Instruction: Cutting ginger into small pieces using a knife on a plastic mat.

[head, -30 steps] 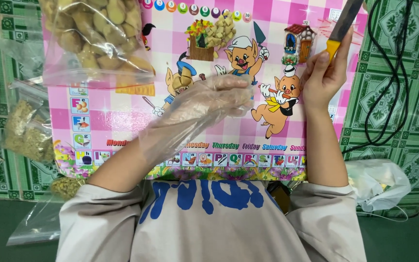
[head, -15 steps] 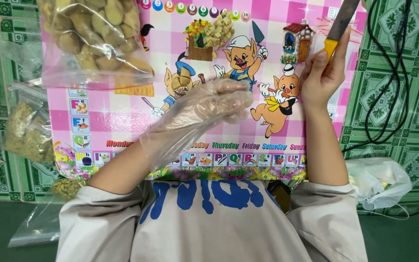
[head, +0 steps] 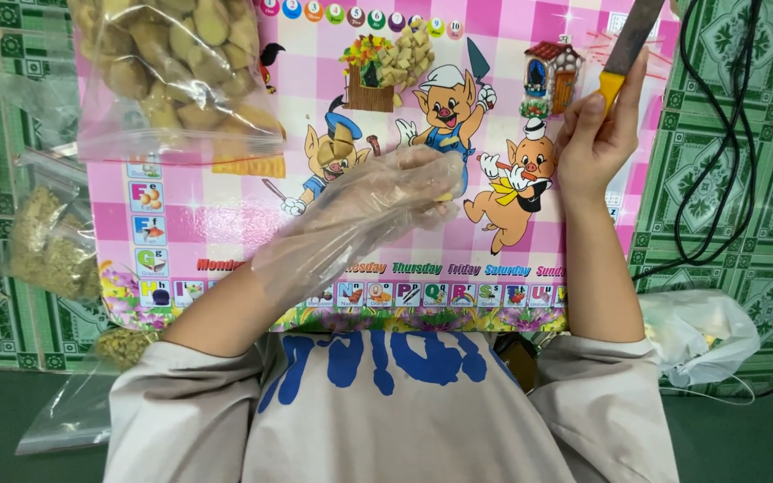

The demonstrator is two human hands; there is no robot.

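Note:
My left hand (head: 386, 201) wears a clear plastic glove and hovers over the middle of a pink checked cartoon mat (head: 225, 224); a small pale piece seems pinched in its fingertips. My right hand (head: 597, 139) grips the yellow handle of a knife (head: 630, 45), whose blade points up and away at the mat's far right corner. A small heap of cut pale chunks (head: 404, 58) lies on the mat beyond my left hand.
A clear bag of yellowish roots (head: 176, 76) lies on the mat's far left. Bags of dried bits (head: 46, 241) sit to the left on the green patterned floor covering (head: 744, 206). A black cable (head: 726, 134) runs at right; a crumpled white bag (head: 700, 331) lies below it.
My left hand has stayed over the mat's middle with slight finger shifts. My right hand with the knife has barely moved.

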